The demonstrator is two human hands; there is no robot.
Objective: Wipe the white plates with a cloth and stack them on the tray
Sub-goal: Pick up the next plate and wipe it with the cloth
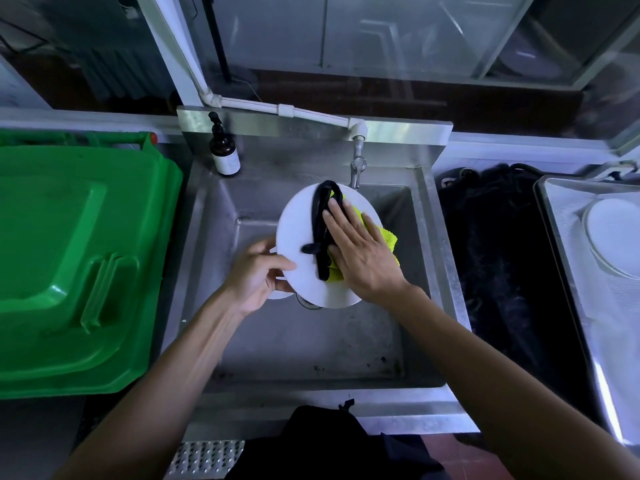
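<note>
One steel sink, green bin lid left, tray right

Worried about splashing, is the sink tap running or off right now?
Off, as far as shows: no water stream falls from the tap onto the white plate below it.

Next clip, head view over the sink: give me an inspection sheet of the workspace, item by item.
Surface: steel sink, basin bare apart from dark specks.
Job's things: white plate held over basin; yellow-and-black cloth on it; wiped plates on tray.
Clutter: brown pump bottle on the sink ledge.
Hands: left hand grips plate rim; right hand presses cloth flat.
Cables: nothing seen.
Surroundings: green bin lid, tap, dark mat.
</note>
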